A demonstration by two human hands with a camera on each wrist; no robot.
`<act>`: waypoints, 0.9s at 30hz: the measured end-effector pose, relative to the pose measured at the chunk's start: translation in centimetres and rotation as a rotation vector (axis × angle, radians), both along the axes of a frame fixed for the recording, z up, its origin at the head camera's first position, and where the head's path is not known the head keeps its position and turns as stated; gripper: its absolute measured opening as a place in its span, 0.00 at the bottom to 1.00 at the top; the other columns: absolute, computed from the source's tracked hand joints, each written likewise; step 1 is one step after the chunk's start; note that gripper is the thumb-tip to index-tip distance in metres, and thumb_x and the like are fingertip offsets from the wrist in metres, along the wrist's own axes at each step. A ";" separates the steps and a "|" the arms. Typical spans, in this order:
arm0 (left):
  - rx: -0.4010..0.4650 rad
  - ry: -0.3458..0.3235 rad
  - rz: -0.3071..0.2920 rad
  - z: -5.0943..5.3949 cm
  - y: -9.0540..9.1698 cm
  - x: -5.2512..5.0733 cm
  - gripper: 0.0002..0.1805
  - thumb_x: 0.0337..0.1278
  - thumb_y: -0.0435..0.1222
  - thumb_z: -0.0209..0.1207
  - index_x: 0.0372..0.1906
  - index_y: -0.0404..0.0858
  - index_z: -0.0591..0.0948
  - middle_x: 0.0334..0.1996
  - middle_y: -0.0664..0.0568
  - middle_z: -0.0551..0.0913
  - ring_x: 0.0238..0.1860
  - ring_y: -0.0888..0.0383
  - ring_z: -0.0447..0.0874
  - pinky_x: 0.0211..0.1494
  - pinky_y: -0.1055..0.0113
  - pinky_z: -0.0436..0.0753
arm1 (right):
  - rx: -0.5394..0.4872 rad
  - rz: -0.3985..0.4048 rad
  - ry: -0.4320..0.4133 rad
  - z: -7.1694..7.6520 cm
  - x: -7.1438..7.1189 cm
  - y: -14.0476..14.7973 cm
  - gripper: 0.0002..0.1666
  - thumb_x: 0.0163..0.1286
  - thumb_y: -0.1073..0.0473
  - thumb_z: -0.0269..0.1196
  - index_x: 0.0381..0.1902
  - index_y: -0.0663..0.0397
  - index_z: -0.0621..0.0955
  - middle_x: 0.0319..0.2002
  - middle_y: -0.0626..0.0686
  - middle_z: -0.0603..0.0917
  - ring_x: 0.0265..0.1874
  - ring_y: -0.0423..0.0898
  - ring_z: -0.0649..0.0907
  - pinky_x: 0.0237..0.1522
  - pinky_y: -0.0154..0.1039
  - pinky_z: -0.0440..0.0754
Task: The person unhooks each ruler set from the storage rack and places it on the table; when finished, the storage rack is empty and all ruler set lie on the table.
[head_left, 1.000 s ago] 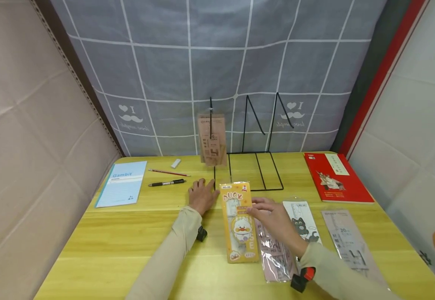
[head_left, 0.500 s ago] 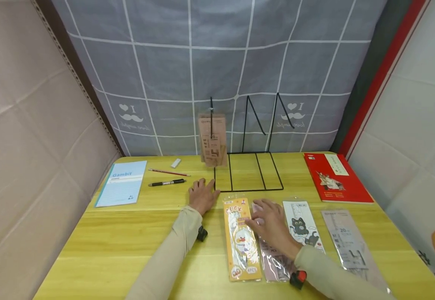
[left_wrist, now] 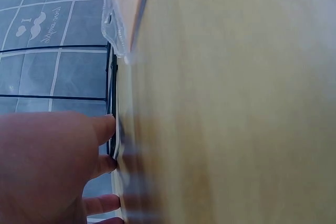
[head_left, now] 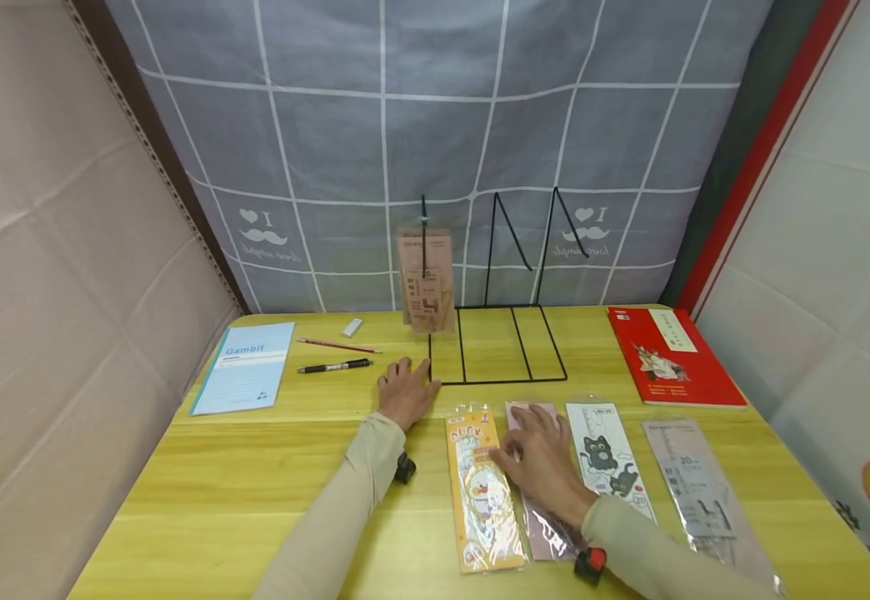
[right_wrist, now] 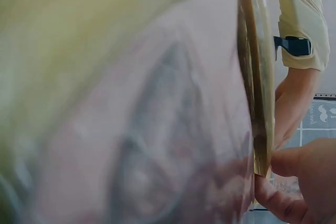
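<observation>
Resting flat on the table, duck pack sits at 8 o'clock from right hand. Right fingers loose, not wrapped around anything: thumb at duck pack's edge, fingertips over pink pack. Cat pack at 3 o'clock. Left hand spread, gripping nothing, fingertips touching rack corner; pen at 10 o'clock.

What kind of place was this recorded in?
Probably a small staged booth, set up like a stationery display: patterned grey cloth hangs behind the wooden table, a black wire rack carries pink packets, and a Gambit notebook lies to the left.
</observation>
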State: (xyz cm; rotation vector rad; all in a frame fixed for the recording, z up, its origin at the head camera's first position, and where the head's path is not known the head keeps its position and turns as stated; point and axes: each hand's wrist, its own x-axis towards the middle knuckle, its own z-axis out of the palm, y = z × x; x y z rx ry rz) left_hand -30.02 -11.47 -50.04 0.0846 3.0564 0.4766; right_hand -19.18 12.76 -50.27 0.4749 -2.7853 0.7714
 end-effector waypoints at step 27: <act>0.001 0.001 0.003 0.0 0.1 0.0 0.31 0.80 0.56 0.48 0.80 0.51 0.67 0.77 0.39 0.64 0.75 0.35 0.61 0.71 0.36 0.66 | -0.103 -0.075 -0.103 7.8 -4.3 4.4 0.28 0.74 0.49 0.66 0.64 0.60 0.81 0.76 0.70 0.66 0.74 0.74 0.61 0.69 0.76 0.52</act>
